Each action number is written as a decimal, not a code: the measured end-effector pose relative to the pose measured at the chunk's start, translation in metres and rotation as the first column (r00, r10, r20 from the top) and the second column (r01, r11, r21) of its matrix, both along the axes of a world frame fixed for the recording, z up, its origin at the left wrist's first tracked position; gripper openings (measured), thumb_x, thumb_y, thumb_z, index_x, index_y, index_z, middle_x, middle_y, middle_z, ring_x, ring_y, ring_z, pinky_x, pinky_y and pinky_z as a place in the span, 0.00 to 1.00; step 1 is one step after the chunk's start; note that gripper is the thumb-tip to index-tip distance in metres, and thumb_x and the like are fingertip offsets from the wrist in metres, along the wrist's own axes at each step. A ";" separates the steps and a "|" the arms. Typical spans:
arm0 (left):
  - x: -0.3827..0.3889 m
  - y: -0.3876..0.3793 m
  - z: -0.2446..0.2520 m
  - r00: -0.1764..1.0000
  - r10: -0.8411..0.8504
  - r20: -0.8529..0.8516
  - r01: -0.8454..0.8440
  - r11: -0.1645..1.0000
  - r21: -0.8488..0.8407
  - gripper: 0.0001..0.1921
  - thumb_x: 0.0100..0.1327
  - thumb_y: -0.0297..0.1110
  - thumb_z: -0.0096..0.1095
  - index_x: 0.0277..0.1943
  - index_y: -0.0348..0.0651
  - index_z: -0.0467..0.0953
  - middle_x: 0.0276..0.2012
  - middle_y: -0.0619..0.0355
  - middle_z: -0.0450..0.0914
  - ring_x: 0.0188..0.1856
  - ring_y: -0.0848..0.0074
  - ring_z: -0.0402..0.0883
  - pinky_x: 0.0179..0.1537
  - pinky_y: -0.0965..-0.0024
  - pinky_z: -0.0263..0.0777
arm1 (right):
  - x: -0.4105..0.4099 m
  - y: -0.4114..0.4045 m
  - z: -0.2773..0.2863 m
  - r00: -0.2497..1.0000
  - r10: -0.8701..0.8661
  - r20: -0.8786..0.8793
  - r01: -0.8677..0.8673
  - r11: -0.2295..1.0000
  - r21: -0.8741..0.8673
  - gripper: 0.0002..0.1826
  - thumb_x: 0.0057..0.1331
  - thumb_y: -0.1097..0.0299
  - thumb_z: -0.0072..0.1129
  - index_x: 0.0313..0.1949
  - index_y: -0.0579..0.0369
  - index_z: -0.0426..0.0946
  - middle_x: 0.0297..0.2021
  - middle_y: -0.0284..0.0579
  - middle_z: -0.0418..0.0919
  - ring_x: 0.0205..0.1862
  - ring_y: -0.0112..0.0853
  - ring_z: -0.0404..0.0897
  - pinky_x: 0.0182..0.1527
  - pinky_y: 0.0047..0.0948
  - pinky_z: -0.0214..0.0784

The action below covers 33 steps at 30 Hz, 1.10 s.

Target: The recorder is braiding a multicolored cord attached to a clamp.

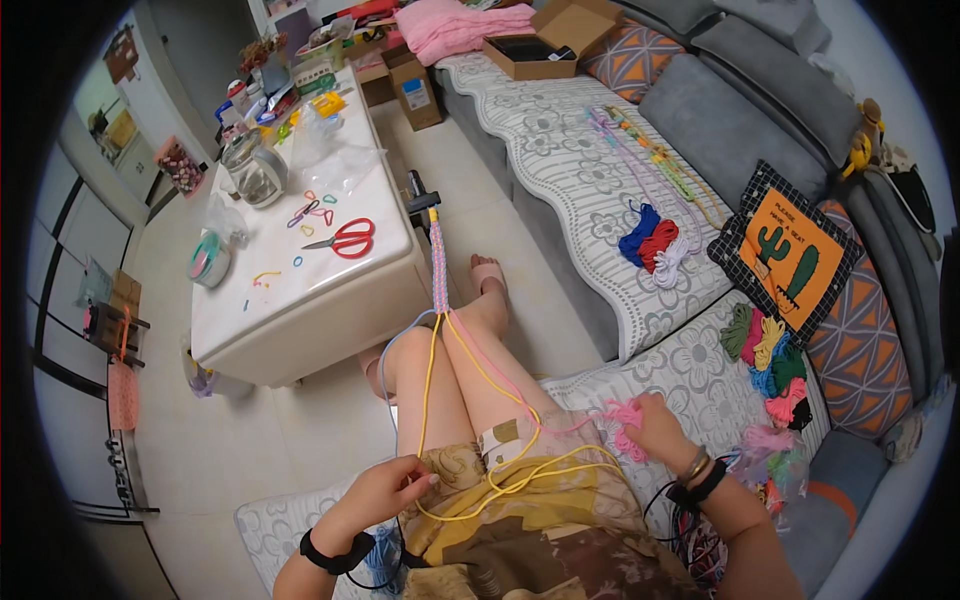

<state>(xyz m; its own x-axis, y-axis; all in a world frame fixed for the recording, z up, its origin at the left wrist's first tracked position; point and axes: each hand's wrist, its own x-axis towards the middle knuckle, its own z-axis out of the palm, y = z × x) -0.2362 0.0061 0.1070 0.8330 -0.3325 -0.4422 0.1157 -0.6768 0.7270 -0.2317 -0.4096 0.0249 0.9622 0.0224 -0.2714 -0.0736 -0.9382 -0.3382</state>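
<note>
A braided strap of pink, blue and yellow cord (439, 262) hangs from a black clamp (424, 201) at the table's edge. Below the braid, loose yellow cords (429, 375), a blue cord (385, 360) and a pink cord (487, 356) spread over my knees and lap. My right hand (660, 431) grips a bundle of pink cord (628, 431) beside my right thigh. My left hand (397, 487) is at my left thigh, fingers curled near the yellow cord; whether it holds a cord is unclear. A blue cord bundle (384, 551) lies beside my left hip.
On the white table (300, 330) lie red-handled scissors (351, 238), small coloured clips and a glass pot (255, 172). Several cord bundles (772, 367) rest on the sofa at right, near a cactus-print cushion (787, 255). Finished-looking braids (660, 154) lie farther up the sofa.
</note>
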 end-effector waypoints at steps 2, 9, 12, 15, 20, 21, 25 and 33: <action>0.000 -0.001 0.003 0.999 -0.018 -0.046 0.014 0.997 -0.078 0.12 0.60 0.40 0.54 0.34 0.38 0.73 0.20 0.56 0.73 0.22 0.77 0.71 0.26 0.74 0.65 | 0.011 -0.003 0.018 0.899 -0.282 -0.334 0.414 0.796 0.441 0.19 0.53 0.66 0.58 0.42 0.56 0.65 0.40 0.45 0.68 0.35 0.33 0.73 0.38 0.27 0.68; 0.001 -0.025 0.017 0.853 -0.213 -0.476 -0.161 0.761 -0.628 0.21 0.67 0.42 0.39 0.58 0.38 0.59 0.45 0.56 0.72 0.42 0.78 0.73 0.44 0.75 0.69 | 0.015 0.096 0.104 0.972 0.037 -0.233 0.219 0.216 0.951 0.25 0.59 0.70 0.54 0.50 0.60 0.51 0.41 0.44 0.67 0.38 0.28 0.72 0.42 0.28 0.68; -0.003 -0.047 0.019 0.694 -0.197 -0.692 -0.478 0.594 -0.648 0.24 0.67 0.40 0.39 0.62 0.39 0.50 0.56 0.51 0.62 0.51 0.73 0.69 0.50 0.70 0.65 | 0.006 0.151 0.109 0.944 0.155 -0.291 0.219 0.364 0.905 0.27 0.58 0.67 0.56 0.52 0.60 0.53 0.44 0.43 0.63 0.44 0.29 0.68 0.46 0.27 0.65; -0.002 -0.034 0.001 0.854 -0.155 -0.497 -0.244 0.724 -0.645 0.24 0.65 0.35 0.41 0.62 0.39 0.51 0.54 0.52 0.64 0.51 0.74 0.68 0.51 0.74 0.62 | 0.006 0.174 0.105 0.903 0.428 -0.043 -0.225 0.554 0.802 0.28 0.58 0.63 0.57 0.51 0.61 0.54 0.43 0.53 0.64 0.46 0.34 0.69 0.47 0.29 0.64; -0.006 0.016 0.013 0.995 -0.101 -0.003 0.092 0.919 -0.383 0.23 0.52 0.30 0.56 0.52 0.33 0.65 0.44 0.49 0.72 0.46 0.66 0.72 0.49 0.69 0.64 | 0.039 0.186 0.115 0.728 0.510 0.458 -0.662 0.696 0.278 0.16 0.54 0.66 0.54 0.42 0.57 0.67 0.38 0.44 0.68 0.41 0.40 0.69 0.43 0.36 0.62; -0.005 0.022 0.011 0.995 -0.095 -0.007 0.085 0.918 -0.387 0.23 0.52 0.30 0.56 0.52 0.33 0.65 0.44 0.49 0.72 0.46 0.66 0.72 0.49 0.69 0.64 | 0.049 0.192 0.106 0.727 0.516 0.452 -0.665 0.693 0.278 0.16 0.54 0.66 0.54 0.42 0.57 0.67 0.38 0.44 0.68 0.41 0.40 0.69 0.43 0.36 0.62; 0.003 0.037 0.015 0.989 -0.124 0.078 0.138 0.965 -0.224 0.24 0.48 0.26 0.58 0.51 0.35 0.66 0.40 0.49 0.73 0.41 0.65 0.73 0.44 0.70 0.66 | 0.069 0.231 0.071 0.611 0.667 0.426 -0.791 0.494 0.360 0.15 0.53 0.73 0.50 0.43 0.56 0.68 0.39 0.44 0.69 0.43 0.39 0.69 0.43 0.34 0.63; -0.006 0.058 -0.030 0.918 -0.134 0.372 0.095 0.988 0.122 0.21 0.45 0.24 0.56 0.46 0.35 0.67 0.39 0.47 0.70 0.37 0.61 0.70 0.40 0.67 0.66 | 0.068 0.242 0.021 0.545 0.838 0.028 -0.770 0.487 0.411 0.14 0.59 0.60 0.48 0.39 0.57 0.68 0.34 0.45 0.70 0.34 0.43 0.73 0.33 0.36 0.67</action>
